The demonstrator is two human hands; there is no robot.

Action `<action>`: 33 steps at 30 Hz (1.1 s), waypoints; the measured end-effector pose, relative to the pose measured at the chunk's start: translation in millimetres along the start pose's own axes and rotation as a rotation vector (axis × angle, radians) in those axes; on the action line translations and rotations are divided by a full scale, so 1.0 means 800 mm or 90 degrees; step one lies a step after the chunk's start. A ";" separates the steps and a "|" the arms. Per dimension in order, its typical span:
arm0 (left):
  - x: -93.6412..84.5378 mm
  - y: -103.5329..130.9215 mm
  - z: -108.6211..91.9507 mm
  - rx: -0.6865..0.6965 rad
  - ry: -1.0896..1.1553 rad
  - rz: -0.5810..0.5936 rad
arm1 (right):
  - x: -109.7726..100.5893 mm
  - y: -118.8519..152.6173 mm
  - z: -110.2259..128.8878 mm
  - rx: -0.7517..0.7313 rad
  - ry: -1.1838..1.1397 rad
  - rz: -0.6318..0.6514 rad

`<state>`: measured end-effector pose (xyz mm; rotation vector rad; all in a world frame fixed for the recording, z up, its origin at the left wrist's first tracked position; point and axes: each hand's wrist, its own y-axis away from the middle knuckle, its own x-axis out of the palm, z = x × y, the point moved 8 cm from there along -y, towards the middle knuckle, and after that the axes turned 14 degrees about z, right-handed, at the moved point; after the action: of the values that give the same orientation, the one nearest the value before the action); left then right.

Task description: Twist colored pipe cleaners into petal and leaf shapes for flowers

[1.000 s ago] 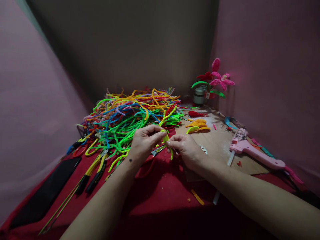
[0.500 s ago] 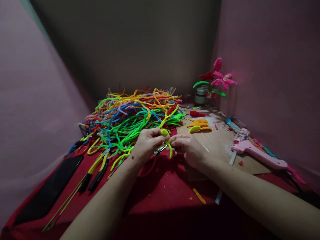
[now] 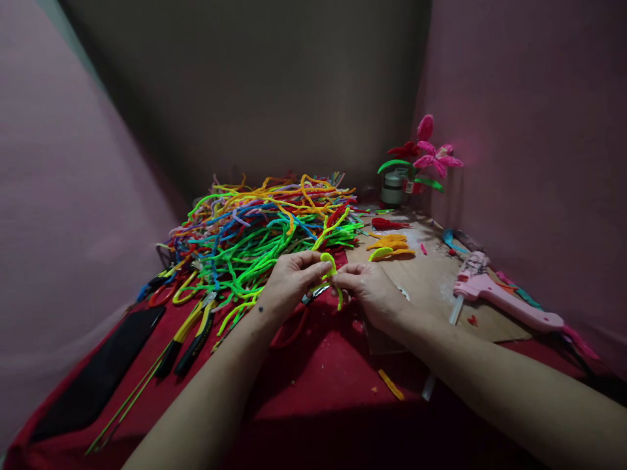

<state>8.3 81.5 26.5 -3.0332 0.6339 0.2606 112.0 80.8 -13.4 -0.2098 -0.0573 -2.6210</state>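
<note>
A yellow-green pipe cleaner point(image 3: 329, 262), bent into a loop at its top with a tail hanging below, is pinched between my two hands. My left hand point(image 3: 296, 277) grips the looped part between thumb and fingers. My right hand point(image 3: 365, 287) is closed on it lower down, fingertips close to the left ones. Just behind and left lies a big heap of coloured pipe cleaners point(image 3: 259, 241). Partly hidden below my left hand are red-handled scissors point(image 3: 294, 329). Another yellow-green bent piece point(image 3: 381, 253) rests beside several orange pieces point(image 3: 394, 243) on a board.
The cardboard point(image 3: 435, 281) carries a pink glue gun point(image 3: 509, 301) on the right. Black-and-yellow pliers point(image 3: 193, 333), thin green stems point(image 3: 130, 398) and a black phone point(image 3: 98, 375) lie left on the red cloth point(image 3: 313, 378). Pink fuzzy flowers point(image 3: 438, 156) stand in a small jar point(image 3: 393, 188) behind.
The yellow-green pipe cleaner has turned slightly and shifted a little right. My right fingers have changed their pinch on it. The things on the table stay where they were.
</note>
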 end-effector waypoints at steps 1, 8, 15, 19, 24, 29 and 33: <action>0.003 0.000 -0.001 -0.004 -0.013 0.003 | 0.000 0.001 0.001 -0.002 0.005 -0.001; 0.006 -0.002 0.001 -0.012 -0.060 -0.014 | 0.002 0.002 0.002 -0.012 -0.001 -0.004; 0.001 -0.002 0.005 -0.009 -0.002 0.064 | 0.004 0.000 0.001 -0.020 -0.010 0.010; 0.006 -0.003 0.005 0.001 -0.008 0.117 | 0.004 0.001 0.000 -0.012 -0.017 0.011; 0.006 -0.004 0.011 -0.017 -0.003 0.104 | 0.007 0.002 0.004 -0.020 0.008 0.024; 0.003 -0.003 0.010 -0.043 -0.016 0.059 | 0.008 0.001 0.005 -0.022 0.044 0.022; 0.001 -0.002 0.008 -0.061 -0.055 0.005 | 0.006 -0.001 0.002 -0.035 0.050 0.016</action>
<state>8.8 83.1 20.3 -3.0900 0.6443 0.4316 107.6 79.3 -11.4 -0.1262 0.0432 -2.6041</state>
